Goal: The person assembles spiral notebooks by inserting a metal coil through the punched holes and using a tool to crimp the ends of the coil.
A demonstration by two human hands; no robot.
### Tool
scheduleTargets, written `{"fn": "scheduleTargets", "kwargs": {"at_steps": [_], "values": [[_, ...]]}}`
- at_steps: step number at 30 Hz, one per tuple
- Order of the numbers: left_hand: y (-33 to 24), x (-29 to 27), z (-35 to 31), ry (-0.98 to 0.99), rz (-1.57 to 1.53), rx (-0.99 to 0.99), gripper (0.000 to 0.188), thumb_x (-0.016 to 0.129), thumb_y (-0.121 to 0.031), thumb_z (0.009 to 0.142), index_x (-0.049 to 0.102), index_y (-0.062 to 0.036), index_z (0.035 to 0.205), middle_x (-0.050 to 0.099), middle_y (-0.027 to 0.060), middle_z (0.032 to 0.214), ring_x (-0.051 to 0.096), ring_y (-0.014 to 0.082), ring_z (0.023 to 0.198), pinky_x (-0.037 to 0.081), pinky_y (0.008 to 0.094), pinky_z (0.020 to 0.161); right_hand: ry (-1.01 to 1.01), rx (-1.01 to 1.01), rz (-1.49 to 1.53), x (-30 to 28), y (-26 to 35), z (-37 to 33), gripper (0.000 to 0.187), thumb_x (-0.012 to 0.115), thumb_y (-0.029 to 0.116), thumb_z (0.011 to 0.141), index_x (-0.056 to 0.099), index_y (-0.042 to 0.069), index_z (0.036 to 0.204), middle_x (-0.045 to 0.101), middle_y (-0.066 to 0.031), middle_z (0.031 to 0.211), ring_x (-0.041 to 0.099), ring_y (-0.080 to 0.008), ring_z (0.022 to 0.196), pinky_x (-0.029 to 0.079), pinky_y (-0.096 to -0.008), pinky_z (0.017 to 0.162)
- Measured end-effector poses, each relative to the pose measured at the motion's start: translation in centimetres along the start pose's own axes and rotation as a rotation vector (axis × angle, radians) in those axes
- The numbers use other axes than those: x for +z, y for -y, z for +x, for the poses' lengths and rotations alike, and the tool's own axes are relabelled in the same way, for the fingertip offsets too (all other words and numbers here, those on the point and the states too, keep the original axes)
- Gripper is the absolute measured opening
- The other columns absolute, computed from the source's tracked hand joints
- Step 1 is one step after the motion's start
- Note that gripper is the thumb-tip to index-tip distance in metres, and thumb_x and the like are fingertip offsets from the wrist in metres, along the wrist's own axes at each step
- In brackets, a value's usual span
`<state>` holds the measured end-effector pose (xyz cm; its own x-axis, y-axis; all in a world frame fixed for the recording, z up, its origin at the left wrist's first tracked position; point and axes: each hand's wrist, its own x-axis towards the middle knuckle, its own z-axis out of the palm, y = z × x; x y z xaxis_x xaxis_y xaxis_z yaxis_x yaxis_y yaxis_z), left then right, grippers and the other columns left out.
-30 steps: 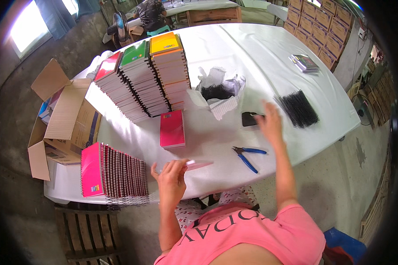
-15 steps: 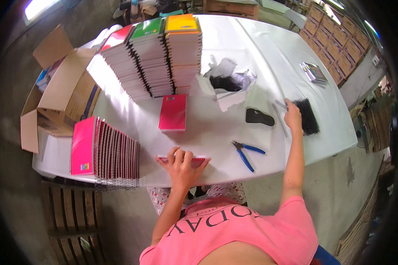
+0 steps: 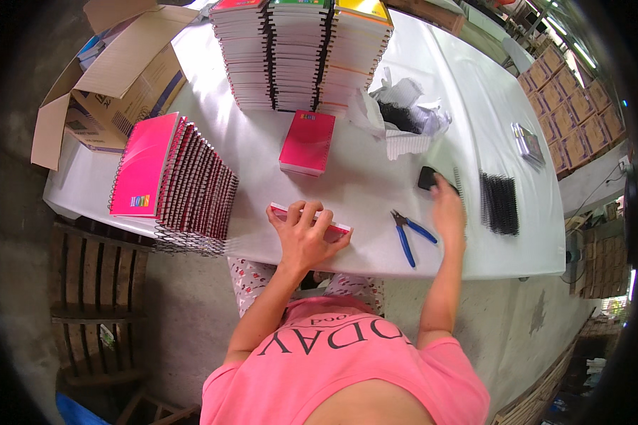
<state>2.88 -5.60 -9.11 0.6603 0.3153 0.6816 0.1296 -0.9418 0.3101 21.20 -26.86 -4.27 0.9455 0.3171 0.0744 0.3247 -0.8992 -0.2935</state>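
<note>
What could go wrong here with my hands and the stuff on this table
The pink notebook under your left hand lies at the table's near edge and might slide off. The right hand blurs near the black coils, so a fumbled coil seems possible. The blue pliers lie between your hands and could get knocked.

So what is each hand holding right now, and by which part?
Left hand presses flat on the pink notebook at the table edge. Right hand is blurred near the black spiral coils; any grip cannot be told.
</note>
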Motion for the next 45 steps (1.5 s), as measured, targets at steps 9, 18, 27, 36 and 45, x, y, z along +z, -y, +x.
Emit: {"fn": "scheduleTargets", "kwargs": {"at_steps": [9, 18, 27, 36, 45], "values": [[0.1, 0.6, -0.3, -0.008, -0.031, -0.017, 0.036, 0.075, -0.044, 0.057, 0.060, -0.0171, 0.076, 0.053, -0.0034, 0.092, 0.049, 0.0180, 0.093, 0.025, 0.0595, 0.084, -0.305, -0.066, -0.414, -0.2, -7.7, 5.9, 0.037, 0.044, 0.010, 0.092, 0.046, 0.008, 0.129, 0.057, -0.0109, 0.110, 0.054, -0.0312, 0.102, 0.043, -0.0445, 0.084], [0.3, 0.6, -0.2, -0.006, 0.002, -0.006, 0.039, 0.077, -0.043, 0.054, 0.061, -0.0177, 0.078, 0.053, -0.0034, 0.094, 0.047, 0.0185, 0.095, 0.025, 0.0544, 0.086, 0.337, -0.356, 0.837, 1.0, 2.0, -1.2, 0.022, 0.057, 0.016, 0.090, 0.064, 0.002, 0.107, 0.065, -0.0116, 0.107, 0.060, -0.0149, 0.095, 0.046, -0.0310, 0.083], [0.1, 0.9, -0.1, -0.004, -0.016, -0.010, 0.042, 0.075, -0.046, 0.053, 0.061, -0.0173, 0.079, 0.053, -0.0030, 0.095, 0.047, 0.0185, 0.095, 0.024, 0.0566, 0.086, 0.191, -0.589, 0.797, 2.7, 8.1, -6.0, 0.014, 0.061, 0.012, 0.088, 0.067, 0.002, 0.096, 0.065, -0.0072, 0.081, 0.058, -0.0142, 0.072, 0.045, -0.0260, 0.064], [0.3, -0.2, 0.2, 0.121, 0.000, -0.015, 0.049, 0.075, -0.050, 0.057, 0.061, -0.0170, 0.090, 0.053, -0.0020, 0.093, 0.048, 0.0186, 0.095, 0.025, 0.0540, 0.086, 0.558, -0.304, 0.812, 1.3, 9.1, -6.1, 0.022, 0.056, 0.018, 0.092, 0.061, 0.003, 0.107, 0.056, -0.0052, 0.069, 0.050, -0.0127, 0.063, 0.041, -0.0253, 0.056], [1.2, -0.8, 0.3, 0.183, -0.016, 0.045, 0.040, 0.075, -0.040, 0.063, 0.060, -0.0168, 0.092, 0.051, 0.0008, 0.089, 0.048, 0.0202, 0.096, 0.025, 0.0501, 0.092, 0.441, -0.415, 0.796, 2.0, 7.9, -6.2, 0.017, 0.057, 0.016, 0.090, 0.061, 0.002, 0.099, 0.061, -0.0114, 0.077, 0.058, -0.0149, 0.068, 0.046, -0.0266, 0.060]]}}
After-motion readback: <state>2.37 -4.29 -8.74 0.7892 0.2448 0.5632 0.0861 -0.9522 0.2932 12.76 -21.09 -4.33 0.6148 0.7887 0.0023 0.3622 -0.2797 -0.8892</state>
